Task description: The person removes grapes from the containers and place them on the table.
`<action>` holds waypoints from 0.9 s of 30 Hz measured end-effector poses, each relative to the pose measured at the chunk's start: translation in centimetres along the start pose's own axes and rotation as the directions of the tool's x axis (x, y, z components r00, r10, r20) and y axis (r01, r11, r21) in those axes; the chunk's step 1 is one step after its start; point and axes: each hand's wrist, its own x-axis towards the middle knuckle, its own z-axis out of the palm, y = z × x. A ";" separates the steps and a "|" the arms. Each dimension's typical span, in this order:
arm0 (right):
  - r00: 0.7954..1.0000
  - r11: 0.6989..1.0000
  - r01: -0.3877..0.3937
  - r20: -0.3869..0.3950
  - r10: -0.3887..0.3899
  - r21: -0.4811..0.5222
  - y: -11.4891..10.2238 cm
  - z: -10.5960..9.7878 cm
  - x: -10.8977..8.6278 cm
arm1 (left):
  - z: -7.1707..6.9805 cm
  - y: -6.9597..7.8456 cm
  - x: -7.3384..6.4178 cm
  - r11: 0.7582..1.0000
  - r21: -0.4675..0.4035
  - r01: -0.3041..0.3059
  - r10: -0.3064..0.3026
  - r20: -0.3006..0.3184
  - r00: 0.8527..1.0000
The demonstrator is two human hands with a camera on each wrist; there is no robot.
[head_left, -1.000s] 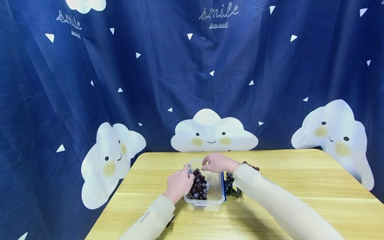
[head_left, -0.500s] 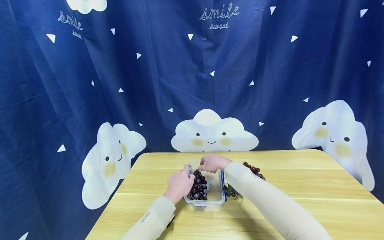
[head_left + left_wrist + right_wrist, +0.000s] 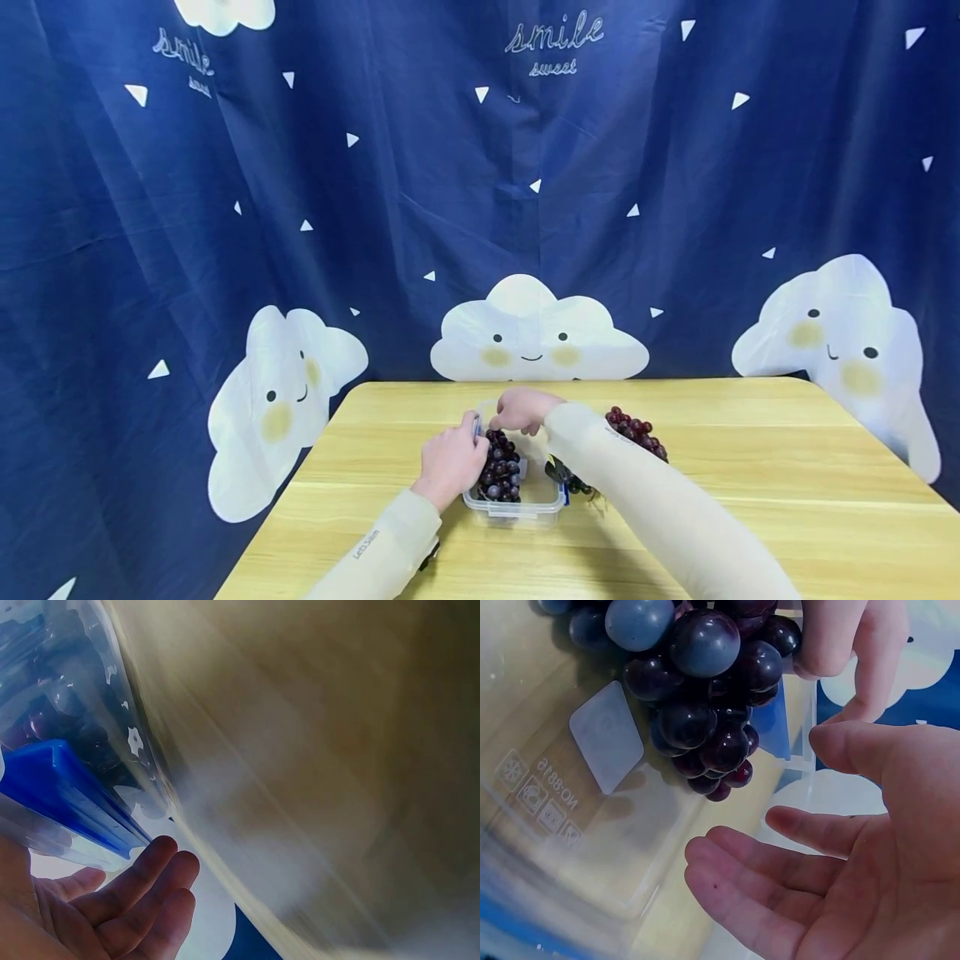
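Note:
A clear plastic food container [image 3: 522, 507] stands on the table, its near rim toward me. A bunch of dark purple grapes [image 3: 500, 473] lies inside along its left wall. My left hand [image 3: 452, 457] holds that left wall; in the left wrist view its fingers [image 3: 161, 889] reach past a blue side latch [image 3: 71, 799] on the outside. My right hand [image 3: 520, 408] is over the far end of the container, by the tip of the bunch. The right wrist view has its fingers [image 3: 757, 881] spread apart from the thumb, nothing between them and the grapes close beside.
Right of the container, partly behind my right sleeve [image 3: 637, 475], lie a red grape bunch [image 3: 636, 429] and a dark bunch with leaves [image 3: 573, 482]. A blue cloud-print curtain [image 3: 420, 167] hangs behind the wooden table [image 3: 750, 467].
My right hand has moved left over the container's far end, close to the grape tip, its forearm following and uncovering more of the red bunch. The left hand keeps its place.

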 end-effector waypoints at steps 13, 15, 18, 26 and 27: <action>0.999 1.000 -0.026 0.031 0.027 -0.012 -1.0 0.3 0.8 | -0.1 0.0 -0.1 1.000 0.002 -0.015 0.015 -0.005 1.000; 0.998 0.999 -0.036 0.041 0.037 -0.022 -1.1 0.4 1.0 | -0.1 0.0 -0.2 1.000 0.006 -0.015 0.015 -0.004 1.000; 0.997 0.998 -0.052 0.051 0.053 -0.028 -1.2 0.6 1.4 | -0.1 -0.1 -0.2 1.000 0.008 -0.014 0.014 -0.005 1.000; 0.995 0.998 -0.057 0.080 0.058 -0.010 -1.3 1.2 2.0 | 0.1 -0.1 -0.1 1.000 0.000 -0.017 0.017 -0.031 0.999; 0.996 0.999 -0.050 0.078 0.052 -0.020 -1.4 1.2 2.1 | 0.1 -0.1 -0.1 1.000 0.002 -0.016 0.016 -0.031 0.999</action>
